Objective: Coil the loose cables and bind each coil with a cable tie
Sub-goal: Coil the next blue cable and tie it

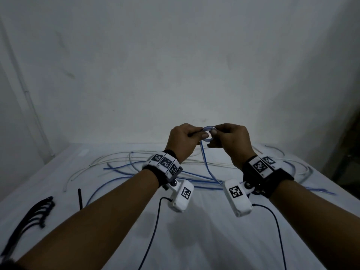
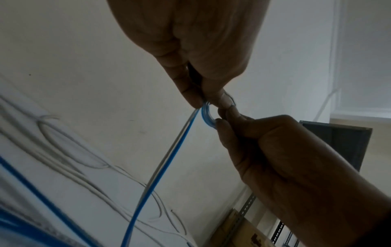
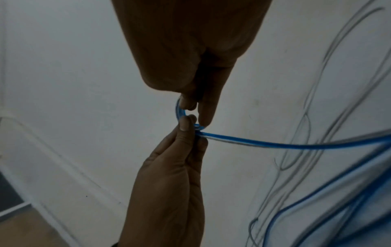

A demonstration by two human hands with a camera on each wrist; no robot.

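A small tight coil of blue cable (image 1: 208, 133) is held up above the table between both hands. My left hand (image 1: 196, 135) pinches its left side and my right hand (image 1: 215, 136) pinches its right side. The left wrist view shows my left hand (image 2: 209, 102) pinching the coil (image 2: 206, 115) from above, my right hand (image 2: 222, 120) from below. In the right wrist view my right hand (image 3: 193, 107) and left hand (image 3: 188, 125) meet on the coil (image 3: 180, 111). The cable's loose tail (image 1: 209, 170) hangs down to the table.
Loose blue and white cables (image 1: 124, 168) sprawl across the white table (image 1: 194, 240) beyond my wrists. A bundle of black cable ties (image 1: 33, 215) lies at the front left, with a single black tie (image 1: 79, 198) beside it. A white wall stands close behind the table.
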